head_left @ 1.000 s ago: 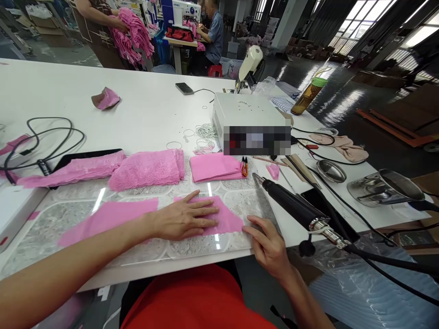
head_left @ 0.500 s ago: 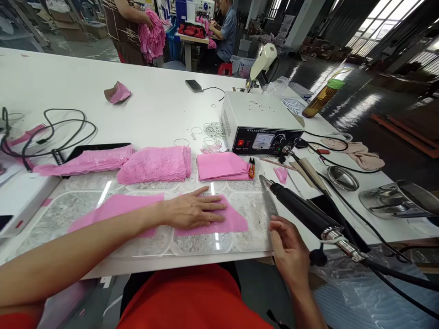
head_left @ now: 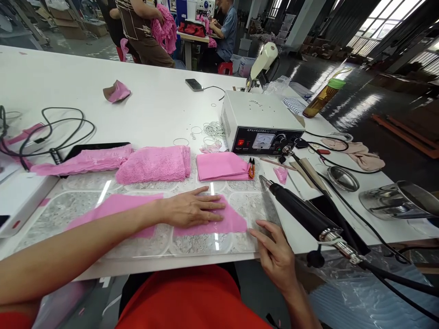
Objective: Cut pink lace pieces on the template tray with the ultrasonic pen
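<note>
My left hand (head_left: 192, 208) lies flat with fingers spread on a pink fabric piece (head_left: 229, 221) that stretches across a clear glass plate (head_left: 202, 244) over a marbled board. My right hand (head_left: 274, 253) rests at the plate's front right corner, fingers apart and touching its edge, holding nothing. A black handheld tool (head_left: 302, 214) with a metal tip and thick cable lies just right of that hand. Behind the plate are a folded pink stack (head_left: 221, 166), a bundle of pink lace (head_left: 154, 164) and a lace strip (head_left: 85, 161).
A white control box (head_left: 260, 121) with dial and knobs stands behind the plate. Small snips (head_left: 252, 167), elastic rings (head_left: 211, 130), a phone (head_left: 194, 84), black cables (head_left: 55, 130), a bottle (head_left: 320, 97) and metal bowls (head_left: 394, 199) surround it. People handle pink fabric beyond the table.
My right hand lifted off the plate's corner toward the black tool, then came back down to the plate's front right edge. My left hand stayed flat on the fabric.
</note>
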Action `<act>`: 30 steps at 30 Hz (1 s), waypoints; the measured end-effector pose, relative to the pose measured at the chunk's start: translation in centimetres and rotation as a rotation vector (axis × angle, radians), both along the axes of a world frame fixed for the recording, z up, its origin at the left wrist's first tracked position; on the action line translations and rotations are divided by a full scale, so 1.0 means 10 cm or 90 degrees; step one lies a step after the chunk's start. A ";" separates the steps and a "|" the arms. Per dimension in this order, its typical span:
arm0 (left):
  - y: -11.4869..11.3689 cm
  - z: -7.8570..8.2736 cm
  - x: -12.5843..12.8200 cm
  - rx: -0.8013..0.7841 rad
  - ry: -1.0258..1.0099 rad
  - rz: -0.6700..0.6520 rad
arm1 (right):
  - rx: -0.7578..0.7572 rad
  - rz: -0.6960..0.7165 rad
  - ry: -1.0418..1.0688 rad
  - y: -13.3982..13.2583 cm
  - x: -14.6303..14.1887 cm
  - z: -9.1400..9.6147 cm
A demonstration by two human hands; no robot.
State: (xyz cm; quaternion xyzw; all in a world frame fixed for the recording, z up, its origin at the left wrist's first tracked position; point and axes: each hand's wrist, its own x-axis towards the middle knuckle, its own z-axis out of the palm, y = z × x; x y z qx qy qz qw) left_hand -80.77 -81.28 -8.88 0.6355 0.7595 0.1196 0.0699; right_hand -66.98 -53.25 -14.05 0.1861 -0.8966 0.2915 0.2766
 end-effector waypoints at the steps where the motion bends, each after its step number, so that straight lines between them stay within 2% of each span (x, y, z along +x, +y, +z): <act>1: 0.00 0.00 0.00 0.002 0.001 -0.001 | 0.020 0.003 0.004 0.00 -0.01 0.00; 4: -0.01 0.00 -0.01 -0.011 0.007 0.001 | 0.067 0.003 0.023 0.00 -0.03 0.00; 10: -0.02 0.02 -0.02 -0.026 0.003 0.010 | 0.095 0.008 0.041 0.00 -0.04 0.01; 16: 0.00 0.02 0.00 -0.023 -0.002 0.005 | 0.100 0.010 0.027 0.01 -0.04 -0.02; 19: 0.01 0.01 0.00 -0.008 -0.010 -0.010 | 0.071 0.008 0.013 0.00 -0.02 -0.01; 22: 0.01 0.01 -0.01 -0.021 -0.013 -0.009 | -0.044 -0.072 -0.027 0.04 0.01 -0.01; 25: 0.00 0.01 -0.02 -0.030 -0.011 -0.005 | -0.276 -0.184 -0.084 0.11 -0.01 -0.03; 27: 0.00 0.00 -0.02 -0.023 -0.010 -0.006 | -0.392 -0.194 -0.107 0.15 -0.07 -0.04; 30: 0.00 -0.02 -0.03 0.002 -0.016 -0.005 | -0.458 -0.195 -0.060 0.15 -0.22 -0.01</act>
